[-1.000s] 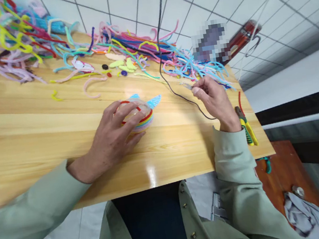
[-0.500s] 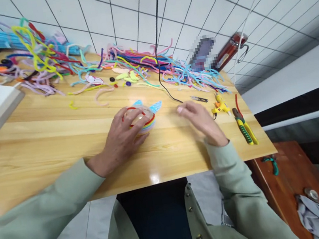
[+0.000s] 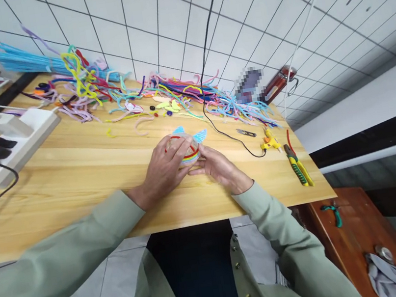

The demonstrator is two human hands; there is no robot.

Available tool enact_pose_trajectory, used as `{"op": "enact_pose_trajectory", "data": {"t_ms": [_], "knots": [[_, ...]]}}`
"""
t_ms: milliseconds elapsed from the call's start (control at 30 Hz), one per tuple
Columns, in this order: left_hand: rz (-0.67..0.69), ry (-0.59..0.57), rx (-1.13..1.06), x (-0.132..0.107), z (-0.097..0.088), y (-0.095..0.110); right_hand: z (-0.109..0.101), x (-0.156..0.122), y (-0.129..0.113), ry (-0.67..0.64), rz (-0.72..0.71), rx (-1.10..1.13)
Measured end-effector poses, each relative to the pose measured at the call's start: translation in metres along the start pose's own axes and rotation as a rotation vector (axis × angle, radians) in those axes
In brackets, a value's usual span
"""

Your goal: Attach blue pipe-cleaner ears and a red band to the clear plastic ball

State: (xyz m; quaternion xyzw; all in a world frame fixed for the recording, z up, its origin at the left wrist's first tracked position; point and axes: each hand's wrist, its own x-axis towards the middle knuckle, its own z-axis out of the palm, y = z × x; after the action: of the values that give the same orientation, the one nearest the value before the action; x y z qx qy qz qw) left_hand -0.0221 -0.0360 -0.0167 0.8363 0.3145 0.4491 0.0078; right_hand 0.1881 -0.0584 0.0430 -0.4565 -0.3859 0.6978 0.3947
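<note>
A round craft piece (image 3: 191, 158) with rainbow-coloured bands, a red line over its pale top and two blue ear-like pieces (image 3: 200, 136) is between my hands, low over the wooden table (image 3: 88, 185). My left hand (image 3: 165, 165) wraps round it from the left, fingers across the top. My right hand (image 3: 219, 165) grips its right lower edge, thumb near the right ear and fingers underneath. Both palms hide parts of the piece. Small snips (image 3: 247, 132) and a yellow glue gun (image 3: 270, 141) lie to the right of my right hand.
Loose pipe cleaners (image 3: 174, 90) pile along the tiled wall, with a blue bundle (image 3: 30, 60) at the far left. A white power strip (image 3: 37, 130) sits at left. Green-yellow pliers (image 3: 298, 168) lie near the right edge. A black cord (image 3: 232, 138) runs to the glue gun.
My right hand has moved left from beside the glue gun to the craft piece and taken hold of its right side. My left hand stays on it. The view has shifted, showing more at the left.
</note>
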Motion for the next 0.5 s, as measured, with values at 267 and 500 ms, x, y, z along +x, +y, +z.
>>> {"op": "enact_pose_trajectory", "data": {"t_ms": [267, 500], "knots": [[0.019, 0.128, 0.037, 0.008, -0.006, 0.006, 0.009, 0.012, -0.008, -0.015, -0.098, 0.022], [-0.133, 0.242, -0.239, 0.011, -0.019, -0.002, 0.005, 0.02, -0.008, -0.06, -0.2, 0.057]]}}
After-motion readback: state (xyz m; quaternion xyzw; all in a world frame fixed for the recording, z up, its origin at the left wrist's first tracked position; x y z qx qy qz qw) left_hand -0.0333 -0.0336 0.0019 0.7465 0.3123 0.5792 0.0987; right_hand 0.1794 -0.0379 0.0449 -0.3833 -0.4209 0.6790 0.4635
